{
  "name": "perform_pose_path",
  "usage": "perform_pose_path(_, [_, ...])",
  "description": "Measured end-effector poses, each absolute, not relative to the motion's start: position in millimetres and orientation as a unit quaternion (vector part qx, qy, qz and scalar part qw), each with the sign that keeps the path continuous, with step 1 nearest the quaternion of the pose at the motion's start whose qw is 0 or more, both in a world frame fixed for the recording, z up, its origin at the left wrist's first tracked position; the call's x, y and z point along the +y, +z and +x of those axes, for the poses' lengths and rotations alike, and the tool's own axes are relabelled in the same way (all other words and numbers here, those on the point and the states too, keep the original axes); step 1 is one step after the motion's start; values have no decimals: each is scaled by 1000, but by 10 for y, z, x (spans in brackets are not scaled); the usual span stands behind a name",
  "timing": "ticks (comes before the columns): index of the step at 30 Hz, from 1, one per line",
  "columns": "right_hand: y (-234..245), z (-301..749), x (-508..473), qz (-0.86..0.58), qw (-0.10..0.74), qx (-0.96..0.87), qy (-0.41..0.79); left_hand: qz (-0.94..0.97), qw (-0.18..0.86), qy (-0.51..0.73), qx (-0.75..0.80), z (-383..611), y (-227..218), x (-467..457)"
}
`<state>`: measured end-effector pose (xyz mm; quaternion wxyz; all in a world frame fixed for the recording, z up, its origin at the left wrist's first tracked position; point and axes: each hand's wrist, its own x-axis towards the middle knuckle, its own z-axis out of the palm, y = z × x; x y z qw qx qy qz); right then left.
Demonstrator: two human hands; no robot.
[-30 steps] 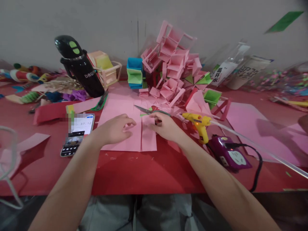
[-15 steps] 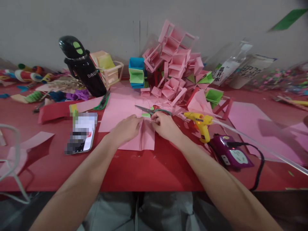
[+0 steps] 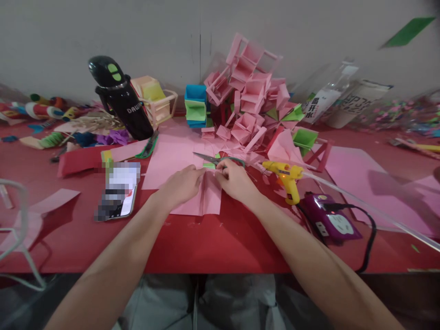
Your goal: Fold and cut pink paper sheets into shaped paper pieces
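Note:
A creased sheet of pink paper [image 3: 211,199] lies in front of me, with a fold line running down its middle. My left hand [image 3: 185,182] is closed on its upper left part, fingertips near the crease. On the other side of the crease, my right hand [image 3: 234,178] pinches the paper's upper edge with curled fingers. Just beyond my fingertips are a small green paper piece [image 3: 209,165] and a pair of scissors [image 3: 220,159], its blades pointing left. Under and behind them spreads a larger pink sheet [image 3: 170,151].
Right of my hands lie a yellow glue gun [image 3: 286,176] and a purple power strip [image 3: 332,217]. A phone [image 3: 120,190] is at left, near a black bottle [image 3: 125,105] and a green-handled cutter [image 3: 149,145]. Folded pink paper chairs [image 3: 252,91] are piled at the back.
The whole view has shifted very slightly. Both hands stay in nearly the same place on the creased pink paper.

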<state>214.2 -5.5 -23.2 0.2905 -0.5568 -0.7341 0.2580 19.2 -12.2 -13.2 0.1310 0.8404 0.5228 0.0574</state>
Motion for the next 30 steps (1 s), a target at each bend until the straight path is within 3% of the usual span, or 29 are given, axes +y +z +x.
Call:
perform_pose_path(5, [-261, 2160, -9, -559, 339, -719, 236, 837, 136, 52, 527, 191, -132, -122])
perform_pose_path(15, [-246, 2098, -39, -572, 263, -747, 213, 830, 161, 44, 532, 194, -124, -100])
perform_pose_path(30, [-224, 2091, -57, -576, 247, -756, 191, 831, 165, 54, 529, 190, -112, -96])
